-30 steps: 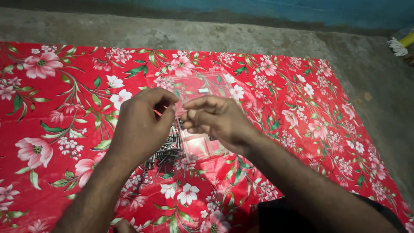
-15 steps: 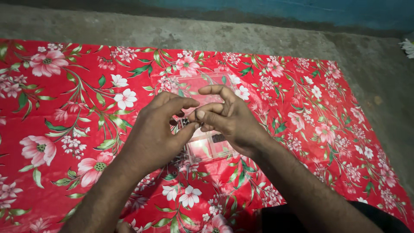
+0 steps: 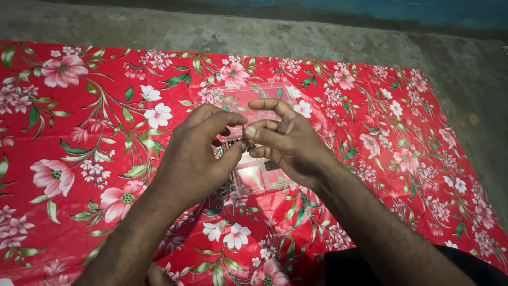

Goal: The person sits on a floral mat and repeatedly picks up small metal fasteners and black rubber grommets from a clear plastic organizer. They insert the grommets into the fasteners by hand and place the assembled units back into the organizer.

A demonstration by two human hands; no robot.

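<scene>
My left hand [image 3: 193, 159] and my right hand [image 3: 288, 143] meet fingertip to fingertip over the middle of a red flowered cloth [image 3: 95, 132]. Between the thumbs and forefingers they pinch a small dark metal screw [image 3: 244, 139]. A clear plastic box [image 3: 254, 172] with an open lid lies flat on the cloth right under the hands. A small dark piece sits inside it. My left hand hides most of a pile of metal screws [image 3: 227, 193] next to the box.
The cloth is spread on a grey concrete floor [image 3: 317, 42]. A blue wall base [image 3: 402, 10] runs along the far edge. My dark-clothed lap [image 3: 344, 270] is at the bottom right.
Both hands came together from slightly apart and rose a little over the box. The left hand now covers the screw pile that showed a second ago. The view shifted slightly.
</scene>
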